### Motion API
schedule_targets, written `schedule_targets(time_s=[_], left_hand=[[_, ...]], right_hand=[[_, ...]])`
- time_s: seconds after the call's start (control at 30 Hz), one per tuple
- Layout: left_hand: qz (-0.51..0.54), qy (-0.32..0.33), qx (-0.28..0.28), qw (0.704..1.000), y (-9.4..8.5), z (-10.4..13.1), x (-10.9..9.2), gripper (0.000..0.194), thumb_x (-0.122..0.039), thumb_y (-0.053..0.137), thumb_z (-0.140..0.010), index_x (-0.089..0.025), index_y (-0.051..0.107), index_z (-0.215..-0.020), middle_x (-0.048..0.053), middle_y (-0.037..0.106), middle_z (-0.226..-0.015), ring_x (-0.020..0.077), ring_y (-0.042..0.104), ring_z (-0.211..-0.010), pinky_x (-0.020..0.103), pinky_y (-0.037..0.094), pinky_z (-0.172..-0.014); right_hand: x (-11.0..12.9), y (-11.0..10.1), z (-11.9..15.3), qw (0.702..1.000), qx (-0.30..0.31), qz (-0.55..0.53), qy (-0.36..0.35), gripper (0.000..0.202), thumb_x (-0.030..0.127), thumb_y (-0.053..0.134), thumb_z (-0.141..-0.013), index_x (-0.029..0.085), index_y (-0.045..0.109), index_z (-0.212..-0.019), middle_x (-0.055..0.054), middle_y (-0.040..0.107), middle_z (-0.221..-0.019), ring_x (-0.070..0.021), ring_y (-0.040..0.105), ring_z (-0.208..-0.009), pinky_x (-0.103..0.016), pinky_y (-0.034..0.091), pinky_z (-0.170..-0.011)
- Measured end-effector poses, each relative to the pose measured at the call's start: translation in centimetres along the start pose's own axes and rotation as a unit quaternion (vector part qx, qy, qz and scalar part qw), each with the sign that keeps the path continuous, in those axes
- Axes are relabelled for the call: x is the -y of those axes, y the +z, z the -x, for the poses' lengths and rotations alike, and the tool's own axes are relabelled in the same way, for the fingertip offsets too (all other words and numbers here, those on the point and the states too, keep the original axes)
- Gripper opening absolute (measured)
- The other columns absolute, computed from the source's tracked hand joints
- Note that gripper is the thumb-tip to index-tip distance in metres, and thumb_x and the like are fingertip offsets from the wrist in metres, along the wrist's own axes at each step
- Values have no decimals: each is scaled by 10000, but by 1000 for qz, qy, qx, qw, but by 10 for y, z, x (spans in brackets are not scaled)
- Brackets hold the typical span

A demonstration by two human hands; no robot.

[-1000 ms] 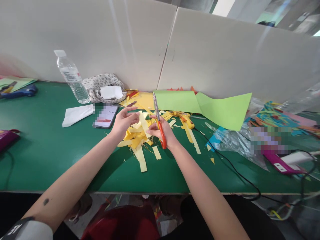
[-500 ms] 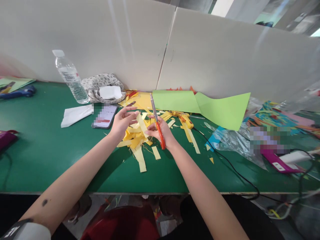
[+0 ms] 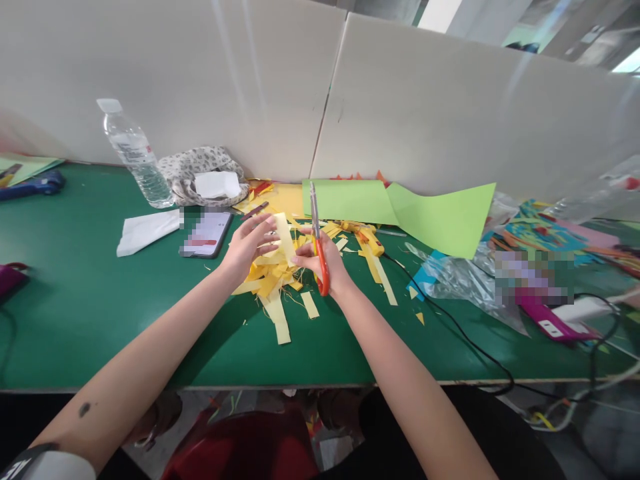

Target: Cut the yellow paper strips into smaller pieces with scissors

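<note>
A pale yellow paper strip [image 3: 285,239] is stretched upright between my two hands over a loose heap of yellow paper scraps [image 3: 273,273]. The fingertips of my left hand [image 3: 249,248] pinch its upper end, the other fingers slightly curled behind. At the lower end, the thumb and a finger of my right hand [image 3: 330,265] grip the strip. That same hand also carries scissors with red-orange handles [image 3: 323,270], their blades pointing up and away and looking closed. Part of the handles is hidden by the fingers.
A phone [image 3: 206,235], a tissue [image 3: 149,231] and a water bottle [image 3: 136,157] lie or stand left. Green paper sheets [image 3: 440,217] lie behind. To the right are a yellow glue gun [image 3: 367,238] with a black cord [image 3: 450,320] and a crumpled plastic bag [image 3: 463,290].
The scissors have turned more upright in my right hand. The strip stands a little higher and steeper between my hands. The whole view has shifted slightly.
</note>
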State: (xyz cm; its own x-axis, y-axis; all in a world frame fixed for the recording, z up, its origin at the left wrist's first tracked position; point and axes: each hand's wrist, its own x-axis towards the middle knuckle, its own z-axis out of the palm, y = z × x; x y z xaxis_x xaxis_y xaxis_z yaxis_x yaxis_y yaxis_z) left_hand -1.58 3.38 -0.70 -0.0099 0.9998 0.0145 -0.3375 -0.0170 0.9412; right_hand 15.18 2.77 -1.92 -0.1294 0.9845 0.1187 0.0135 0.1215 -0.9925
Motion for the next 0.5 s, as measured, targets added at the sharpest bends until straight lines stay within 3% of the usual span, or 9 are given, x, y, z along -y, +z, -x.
schedule_targets(time_s=[0.13, 0.2, 0.33, 0.5], left_hand=[[-78, -53, 76, 993, 4, 6, 3, 451, -342, 754, -640, -187, 614, -1039, 63, 667, -897, 157, 649, -793, 278, 525, -722], [-108, -61, 106, 987, 4, 7, 5, 372, -298, 779, -604, -184, 641, -931, 47, 665, -869, 142, 640, -763, 266, 516, -711], [-138, -29, 117, 983, 2, 8, 9, 208, -299, 770, -607, -166, 623, -668, 9, 638, -717, 102, 594, -643, 238, 484, -650], [-132, 43, 103, 985, 2, 9, 7, 205, -323, 738, -644, -180, 672, -775, 40, 671, -807, 152, 616, -743, 283, 485, -689]], right_hand=[[1, -2, -1, 998, -24, -53, 20, 652, 240, 790, -481, 223, 481, -1055, 77, 561, -625, -135, 595, -625, -318, 522, -663], [1, -2, -1, 998, -22, -58, 22, 654, 238, 793, -480, 221, 482, -1056, 73, 563, -629, -139, 599, -636, -321, 527, -664], [3, 0, 0, 998, -9, -55, 24, 660, 226, 797, -470, 233, 489, -1054, 78, 575, -638, -137, 612, -647, -329, 532, -689], [8, 0, 3, 995, -16, -92, 46, 636, 190, 799, -467, 225, 499, -1027, 61, 630, -664, -147, 646, -672, -343, 530, -759]])
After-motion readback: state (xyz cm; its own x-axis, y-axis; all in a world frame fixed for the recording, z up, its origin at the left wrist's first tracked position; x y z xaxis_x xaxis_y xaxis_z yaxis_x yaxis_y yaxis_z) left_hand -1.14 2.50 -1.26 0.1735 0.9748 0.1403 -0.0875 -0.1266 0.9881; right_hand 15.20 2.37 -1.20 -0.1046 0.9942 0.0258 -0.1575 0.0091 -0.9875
